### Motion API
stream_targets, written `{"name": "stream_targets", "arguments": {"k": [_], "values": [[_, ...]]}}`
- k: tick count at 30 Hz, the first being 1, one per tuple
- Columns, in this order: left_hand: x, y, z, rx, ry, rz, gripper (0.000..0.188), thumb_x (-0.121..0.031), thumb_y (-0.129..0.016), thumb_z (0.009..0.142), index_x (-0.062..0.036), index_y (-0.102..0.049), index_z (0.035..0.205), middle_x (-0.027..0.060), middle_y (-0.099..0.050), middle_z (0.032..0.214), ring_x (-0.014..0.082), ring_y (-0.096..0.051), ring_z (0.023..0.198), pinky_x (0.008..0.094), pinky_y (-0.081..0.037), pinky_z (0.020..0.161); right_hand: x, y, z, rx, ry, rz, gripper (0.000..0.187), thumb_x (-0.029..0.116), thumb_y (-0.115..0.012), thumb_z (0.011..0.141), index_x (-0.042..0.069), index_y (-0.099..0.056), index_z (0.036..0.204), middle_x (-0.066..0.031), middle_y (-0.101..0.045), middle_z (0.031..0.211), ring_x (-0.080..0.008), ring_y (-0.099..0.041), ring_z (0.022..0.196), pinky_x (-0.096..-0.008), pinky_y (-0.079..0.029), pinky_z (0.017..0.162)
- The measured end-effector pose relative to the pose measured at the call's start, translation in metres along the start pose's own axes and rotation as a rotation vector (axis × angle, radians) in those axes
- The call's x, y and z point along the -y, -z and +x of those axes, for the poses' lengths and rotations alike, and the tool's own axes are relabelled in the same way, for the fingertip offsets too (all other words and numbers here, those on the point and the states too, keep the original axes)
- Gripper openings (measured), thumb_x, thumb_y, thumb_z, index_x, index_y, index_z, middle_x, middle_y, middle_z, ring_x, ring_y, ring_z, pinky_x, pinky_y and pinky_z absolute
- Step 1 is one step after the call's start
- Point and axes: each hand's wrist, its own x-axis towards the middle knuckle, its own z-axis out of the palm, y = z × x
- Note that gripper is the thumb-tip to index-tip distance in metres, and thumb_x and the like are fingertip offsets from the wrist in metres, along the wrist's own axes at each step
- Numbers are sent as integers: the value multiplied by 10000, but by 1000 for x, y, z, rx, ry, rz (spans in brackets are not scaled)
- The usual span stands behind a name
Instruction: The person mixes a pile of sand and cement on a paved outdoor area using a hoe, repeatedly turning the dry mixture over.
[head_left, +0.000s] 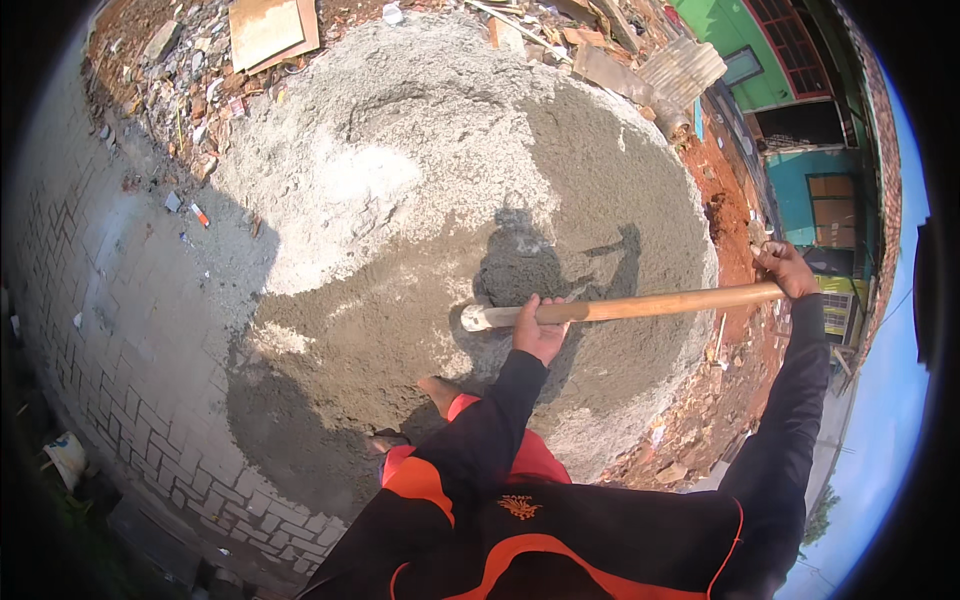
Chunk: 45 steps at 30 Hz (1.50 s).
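Note:
A hoe with a long pale wooden handle (660, 304) is held nearly level across my front, above a broad heap of grey cement mix (620, 180). My left hand (541, 330) is closed round it close to the whitish butt end. Out to the right, my right hand (787, 270) grips the other end, with its fingers wrapped over the wood. The hoe's head is mostly hidden by that hand; its shadow on the mix shows a blade set across the handle.
My bare feet (440, 393) stand in the damp mix. Paving blocks (120, 370) lie to the left. Rubble (195, 75) and flat boards (268, 32) line the far side, with a corrugated sheet (682, 72) at far right. Reddish soil (715, 190) and a green building (735, 45) border the right.

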Motion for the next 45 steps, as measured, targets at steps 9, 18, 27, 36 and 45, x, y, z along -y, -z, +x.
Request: {"name": "stream_targets", "arguments": {"k": [9,18,27,36,45], "values": [[-175,131,-75,-182,-299,8,112,-139,-594,868,-105,-498,915,54,-510,807,241,-557,799,425,-493,766,9,-214,-43,742,-122,-387,408,380,-782,784,22,-684,953,-1,-643,784,-111,-581,741,-299,-453,679],[-556,336,-352,-420,-1260,-38,257,-117,-651,846,-58,-427,959,70,-494,695,205,-542,546,373,-478,459,32,-868,-202,1185,601,-454,523,476,-545,935,-47,-563,946,-186,-596,711,-304,-609,660,-424,-455,629],[-695,444,-440,-863,-1324,482,369,-156,-682,836,102,-507,1035,131,-587,820,219,-619,642,377,-515,515,96,-1220,-320,1233,741,-218,446,366,-460,963,-58,-569,1051,-145,-613,738,-260,-621,624,-378,-478,569],[-555,498,-356,-886,-788,617,386,-195,-695,772,110,-604,990,199,-670,840,286,-692,699,408,-577,523,-7,-1066,-303,1105,684,-690,621,486,-425,959,-93,-555,1139,-269,-627,1079,-395,-627,1003,-433,-496,860],[-413,326,-195,-728,-609,624,380,-163,-679,822,89,-533,1066,199,-638,855,342,-679,743,505,-588,594,-17,-831,-138,1170,-30,-429,436,450,-499,964,17,-529,916,-29,-544,681,-118,-533,534,-292,-464,460]]}}
